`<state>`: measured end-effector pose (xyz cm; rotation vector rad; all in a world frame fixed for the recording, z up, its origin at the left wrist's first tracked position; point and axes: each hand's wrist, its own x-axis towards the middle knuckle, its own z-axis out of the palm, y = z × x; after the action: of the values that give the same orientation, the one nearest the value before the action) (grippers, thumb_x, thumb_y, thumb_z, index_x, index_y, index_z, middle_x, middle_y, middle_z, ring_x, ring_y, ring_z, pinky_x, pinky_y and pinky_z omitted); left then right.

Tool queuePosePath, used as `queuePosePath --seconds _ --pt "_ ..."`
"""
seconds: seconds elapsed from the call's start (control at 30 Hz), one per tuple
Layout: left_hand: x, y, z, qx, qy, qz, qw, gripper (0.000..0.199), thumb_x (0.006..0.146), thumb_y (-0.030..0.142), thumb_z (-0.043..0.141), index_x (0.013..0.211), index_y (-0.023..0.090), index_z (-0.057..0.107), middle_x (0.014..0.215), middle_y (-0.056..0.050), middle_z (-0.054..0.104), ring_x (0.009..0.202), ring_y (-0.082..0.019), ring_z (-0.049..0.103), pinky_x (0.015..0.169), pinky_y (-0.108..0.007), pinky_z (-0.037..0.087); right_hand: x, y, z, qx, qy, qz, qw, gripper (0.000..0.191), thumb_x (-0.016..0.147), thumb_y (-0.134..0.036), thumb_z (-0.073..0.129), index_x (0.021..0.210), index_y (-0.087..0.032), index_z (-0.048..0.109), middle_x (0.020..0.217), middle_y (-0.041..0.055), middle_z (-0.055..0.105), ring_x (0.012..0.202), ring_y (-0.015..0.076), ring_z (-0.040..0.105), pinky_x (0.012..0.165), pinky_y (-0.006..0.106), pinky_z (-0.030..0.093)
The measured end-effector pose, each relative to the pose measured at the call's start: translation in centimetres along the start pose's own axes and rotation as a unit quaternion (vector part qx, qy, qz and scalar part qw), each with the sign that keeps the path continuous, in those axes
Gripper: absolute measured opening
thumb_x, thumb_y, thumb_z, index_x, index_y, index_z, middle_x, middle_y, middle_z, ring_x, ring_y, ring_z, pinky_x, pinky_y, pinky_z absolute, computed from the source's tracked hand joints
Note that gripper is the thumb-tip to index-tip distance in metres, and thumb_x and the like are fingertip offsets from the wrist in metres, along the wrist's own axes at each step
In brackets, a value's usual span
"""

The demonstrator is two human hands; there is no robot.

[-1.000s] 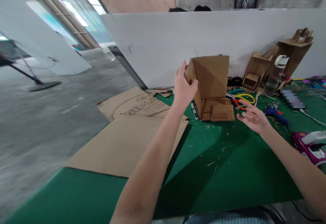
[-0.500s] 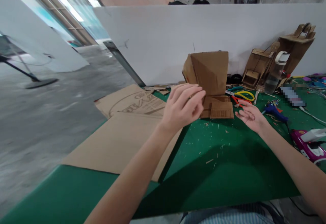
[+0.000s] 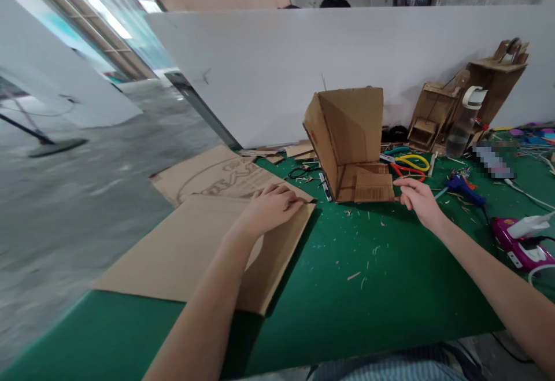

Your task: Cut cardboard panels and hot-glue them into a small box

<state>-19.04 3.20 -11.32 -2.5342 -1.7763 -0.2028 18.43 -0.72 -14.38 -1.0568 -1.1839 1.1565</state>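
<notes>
My left hand (image 3: 275, 206) is over the right part of a large flat cardboard sheet (image 3: 173, 248), its fingers curled near the sheet's right edge; whether they grip anything is hidden. A second, printed cardboard piece (image 3: 208, 173) lies partly beneath that sheet. An open cardboard structure (image 3: 353, 121) stands at the middle back, with upright walls and a small flap (image 3: 375, 187) at its front. My right hand (image 3: 416, 199) is just right of the flap, fingers apart and holding nothing that shows.
Behind my right hand lie pliers with yellow handles (image 3: 414, 163). A blue glue gun (image 3: 466, 189), a phone (image 3: 493, 160), a water bottle (image 3: 463, 126) and a pink power strip (image 3: 515, 245) are at the right. A white partition (image 3: 260, 69) borders the green table.
My left hand has moved left and down, from in front of the cardboard structure to the flat sheet. My right hand has shifted slightly left relative to the structure.
</notes>
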Motion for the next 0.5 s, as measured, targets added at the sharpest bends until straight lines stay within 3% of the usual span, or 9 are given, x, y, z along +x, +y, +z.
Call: queuePosePath --seconds 0.1,0.2,0.3,0.37,0.43,0.5 --pt "-0.1 0.1 -1.0 -0.004 -0.033 0.014 0.999 0.045 0.089 0.056 0.041 0.085 0.020 0.068 0.110 -0.012 0.065 0.114 -0.033 0.053 0.097 -0.048 0.040 -0.1 0.0 0.1 -0.056 -0.031 -0.005 0.998 0.025 0.083 -0.034 0.056 0.100 -0.020 0.069 0.036 -0.0111 0.044 0.041 0.0110 0.043 0.075 0.038 0.052" --pt "-0.8 1.9 -3.7 -0.053 -0.054 0.026 0.997 0.042 0.093 0.054 0.035 0.089 0.020 0.060 0.094 -0.009 0.068 0.090 -0.025 0.062 0.081 -0.037 0.046 -0.6 -0.4 0.5 -0.090 -0.079 -0.014 0.993 0.027 0.085 -0.037 0.056 0.104 -0.020 0.067 0.047 -0.0066 0.055 0.053 0.0140 0.056 0.076 0.037 0.051" --pt "-1.9 6.2 -7.0 -0.039 -0.037 0.027 0.998 0.039 0.094 0.054 0.032 0.091 0.023 0.056 0.088 -0.006 0.068 0.081 -0.024 0.063 0.071 -0.034 0.045 -1.8 -1.2 1.6 -0.063 -0.173 0.002 0.983 0.036 0.086 -0.042 0.060 0.115 -0.021 0.062 0.083 0.0029 0.071 0.079 0.0169 0.066 0.084 0.038 0.051" --pt "-2.4 9.7 -8.7 0.006 -0.016 0.024 1.000 0.040 0.095 0.054 0.031 0.093 0.022 0.055 0.082 -0.006 0.069 0.075 -0.025 0.064 0.064 -0.033 0.043 -2.9 -1.9 2.7 -0.009 -0.240 0.034 0.970 0.048 0.083 -0.046 0.066 0.124 -0.023 0.056 0.108 0.0075 0.068 0.091 0.0182 0.066 0.086 0.039 0.052" --pt "-2.3 13.2 -9.7 0.050 0.002 0.019 0.999 0.040 0.096 0.052 0.029 0.095 0.022 0.055 0.077 -0.006 0.069 0.072 -0.026 0.065 0.062 -0.033 0.043 -4.0 -2.4 3.8 0.050 -0.296 0.063 0.952 0.058 0.078 -0.047 0.071 0.128 -0.025 0.052 0.122 0.0097 0.062 0.098 0.0198 0.065 0.087 0.039 0.053" --pt "-1.8 15.8 -9.9 0.074 0.008 0.010 0.997 0.040 0.098 0.050 0.027 0.097 0.021 0.055 0.073 -0.006 0.068 0.069 -0.026 0.067 0.061 -0.032 0.043 -4.7 -2.9 4.6 0.085 -0.305 0.082 0.945 0.056 0.076 -0.046 0.074 0.123 -0.023 0.054 0.122 0.0098 0.063 0.101 0.0210 0.065 0.090 0.040 0.052"
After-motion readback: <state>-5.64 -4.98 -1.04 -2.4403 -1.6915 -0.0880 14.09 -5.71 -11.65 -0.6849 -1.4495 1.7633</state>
